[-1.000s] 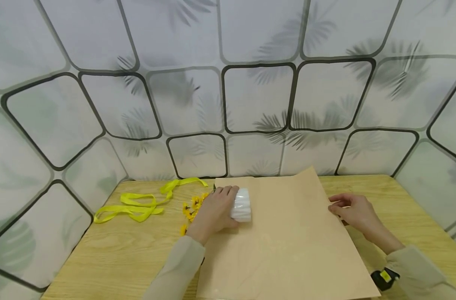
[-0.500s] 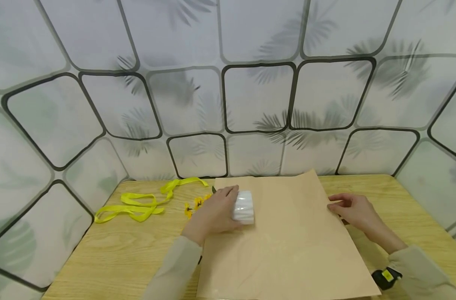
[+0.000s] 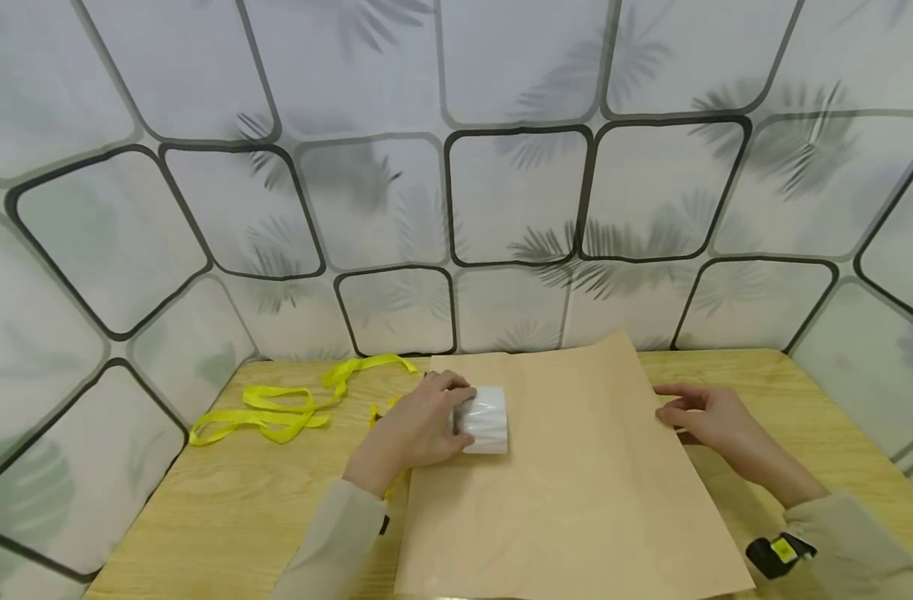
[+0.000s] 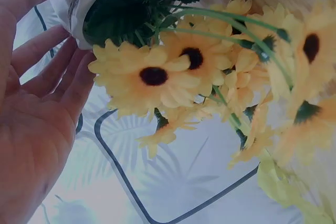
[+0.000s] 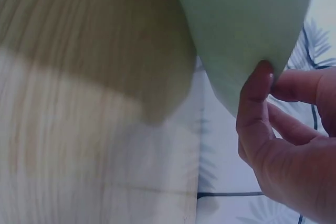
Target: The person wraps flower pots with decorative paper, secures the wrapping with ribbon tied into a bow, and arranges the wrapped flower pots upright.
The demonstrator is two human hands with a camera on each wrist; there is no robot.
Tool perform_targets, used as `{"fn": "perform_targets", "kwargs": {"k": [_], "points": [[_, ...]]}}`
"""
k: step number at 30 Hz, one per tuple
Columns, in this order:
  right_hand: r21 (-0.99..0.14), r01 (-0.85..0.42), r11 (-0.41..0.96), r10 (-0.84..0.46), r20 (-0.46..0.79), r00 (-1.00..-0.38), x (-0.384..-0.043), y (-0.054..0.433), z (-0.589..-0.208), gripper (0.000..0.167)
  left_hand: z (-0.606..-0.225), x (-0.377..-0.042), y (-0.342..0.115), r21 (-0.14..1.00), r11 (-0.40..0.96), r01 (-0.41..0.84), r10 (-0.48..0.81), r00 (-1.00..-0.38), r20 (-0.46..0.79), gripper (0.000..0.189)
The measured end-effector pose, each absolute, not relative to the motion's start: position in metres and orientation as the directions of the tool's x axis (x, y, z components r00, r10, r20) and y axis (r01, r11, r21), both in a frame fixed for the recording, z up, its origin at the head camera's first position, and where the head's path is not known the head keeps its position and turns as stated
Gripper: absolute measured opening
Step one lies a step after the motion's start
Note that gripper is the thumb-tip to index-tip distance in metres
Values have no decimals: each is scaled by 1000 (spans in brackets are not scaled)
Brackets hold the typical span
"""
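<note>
My left hand (image 3: 418, 425) holds a white flower pot (image 3: 488, 422) between thumb and fingers near its mouth. The pot lies on its side on a large sheet of brown wrapping paper (image 3: 576, 492), base pointing right. Yellow artificial daisies (image 4: 153, 75) with dark centres spill from the pot, as the left wrist view shows; twine circles the pot near its rim. From the head, my left hand covers most of the flowers. My right hand (image 3: 714, 429) pinches the paper's right edge, which is raised off the table in the right wrist view.
A loose yellow ribbon (image 3: 276, 408) lies in loops on the wooden table (image 3: 223, 500), left of the paper. Behind the table hangs a patterned white wall covering (image 3: 516, 200). A strapped black device (image 3: 779, 554) sits at my right wrist.
The pot has shifted slightly right and towards me on the paper. My left hand has slid back left along it, exposing more of its side. The right hand keeps its pinch.
</note>
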State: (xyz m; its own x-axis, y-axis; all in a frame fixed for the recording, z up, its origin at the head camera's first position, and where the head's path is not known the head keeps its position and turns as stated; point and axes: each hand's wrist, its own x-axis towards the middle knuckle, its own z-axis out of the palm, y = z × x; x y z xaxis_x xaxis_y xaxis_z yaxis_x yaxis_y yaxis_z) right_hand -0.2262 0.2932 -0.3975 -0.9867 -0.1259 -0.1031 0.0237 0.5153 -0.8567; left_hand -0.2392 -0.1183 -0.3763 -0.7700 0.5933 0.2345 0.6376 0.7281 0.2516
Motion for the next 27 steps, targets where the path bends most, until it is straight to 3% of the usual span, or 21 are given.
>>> {"fn": "perform_targets", "kwargs": {"k": [7, 14, 21, 27], "points": [[-937, 84, 339, -95, -123, -988, -226, 288, -385, 62, -376, -242, -117, 284, 711, 643, 598, -766, 236, 52], [-992, 123, 6, -127, -123, -984, -225, 279, -369, 16, -373, -243, -115, 319, 724, 611, 580, -790, 196, 54], [-975, 125, -185, -144, -99, -985, -223, 260, -353, 20, -374, -241, -115, 303, 729, 613, 582, -789, 196, 52], [-968, 98, -232, -154, -63, -986, -223, 242, -344, 19, -374, -239, -120, 324, 701, 635, 576, -772, 268, 45]]}}
